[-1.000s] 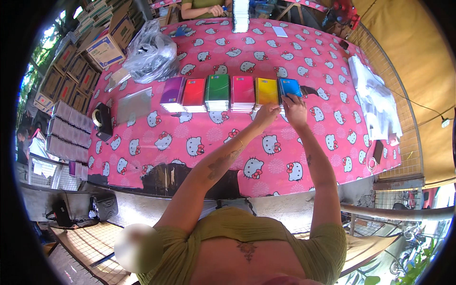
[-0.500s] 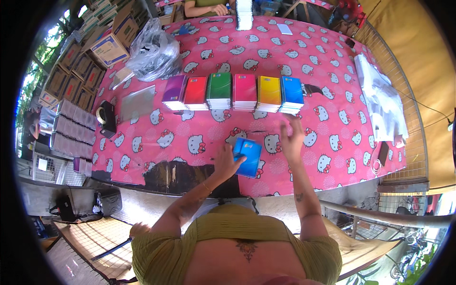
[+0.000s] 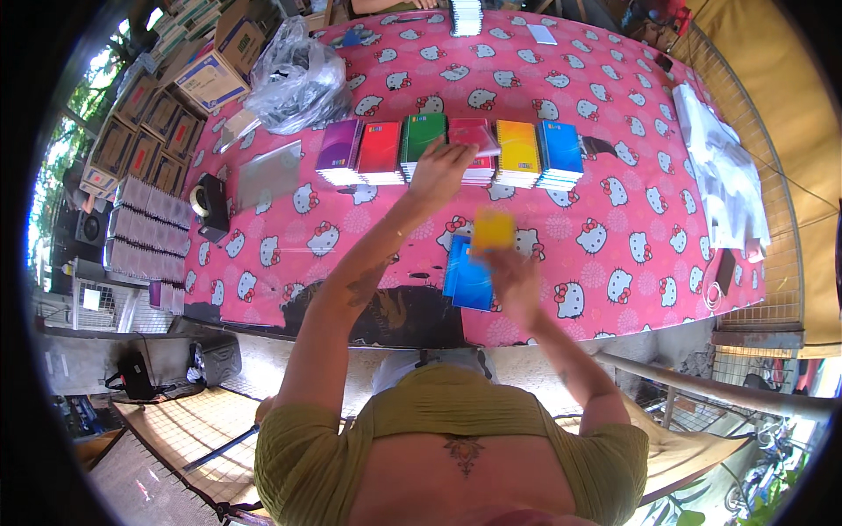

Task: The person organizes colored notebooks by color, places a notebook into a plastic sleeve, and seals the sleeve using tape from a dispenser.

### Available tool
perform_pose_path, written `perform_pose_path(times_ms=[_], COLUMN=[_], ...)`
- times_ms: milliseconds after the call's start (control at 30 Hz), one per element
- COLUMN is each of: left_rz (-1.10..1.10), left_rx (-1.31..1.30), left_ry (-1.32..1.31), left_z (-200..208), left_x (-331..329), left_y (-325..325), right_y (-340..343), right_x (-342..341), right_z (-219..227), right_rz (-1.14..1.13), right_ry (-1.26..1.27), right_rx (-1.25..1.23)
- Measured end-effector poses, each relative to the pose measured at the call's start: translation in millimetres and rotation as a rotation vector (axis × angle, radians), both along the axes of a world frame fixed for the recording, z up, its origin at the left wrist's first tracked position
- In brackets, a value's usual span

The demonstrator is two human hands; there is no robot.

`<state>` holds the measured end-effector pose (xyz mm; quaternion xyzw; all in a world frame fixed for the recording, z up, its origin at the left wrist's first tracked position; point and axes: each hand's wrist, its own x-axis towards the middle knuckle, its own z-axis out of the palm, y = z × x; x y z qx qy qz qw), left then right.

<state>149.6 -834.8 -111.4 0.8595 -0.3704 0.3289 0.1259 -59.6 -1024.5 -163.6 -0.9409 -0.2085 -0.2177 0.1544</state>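
Observation:
My left hand (image 3: pixel 441 174) reaches to the row of spiral notebook stacks, its fingers closed on the edge of a pink notebook (image 3: pixel 474 136) tilted up over the pink stack (image 3: pixel 479 173). Smeared by motion, a yellow notebook (image 3: pixel 493 229) is gripped in my right hand (image 3: pixel 514 279), just over some blue notebooks (image 3: pixel 470 287) lying near me. From left to right the row also has a purple stack (image 3: pixel 339 145), a red stack (image 3: pixel 380 145), a green stack (image 3: pixel 424 131), a yellow stack (image 3: pixel 517 145) and a blue stack (image 3: pixel 560 147).
Pink patterned cloth covers the table (image 3: pixel 368 241). At left are a tape dispenser (image 3: pixel 210 207), a clear sheet (image 3: pixel 268 174), a plastic bag (image 3: pixel 300 77) and cartons (image 3: pixel 213 81). White plastic bags (image 3: pixel 715 167) lie at right. A co-worker's arm (image 3: pixel 386 5) shows across the table.
My left hand has left the blue notebooks and moved up to the pink stack, lifting a notebook. My right hand has come back toward me with a yellow notebook. The view has shifted slightly.

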Motion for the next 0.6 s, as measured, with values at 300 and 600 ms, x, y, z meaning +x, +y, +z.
perform_pose_path(times_ms=[300, 600], left_rz=[0.045, 0.237], left_rx=[-0.149, -0.5], left_ry=[0.552, 0.674], left_z=[89, -27], left_x=[-98, -30], left_y=[4, 38], right_y=[-19, 38], right_x=[8, -38], right_z=[31, -6], right_rz=[-0.395, 0.026], right_ry=[0.199, 0.251], right_rx=[0.966, 0.292])
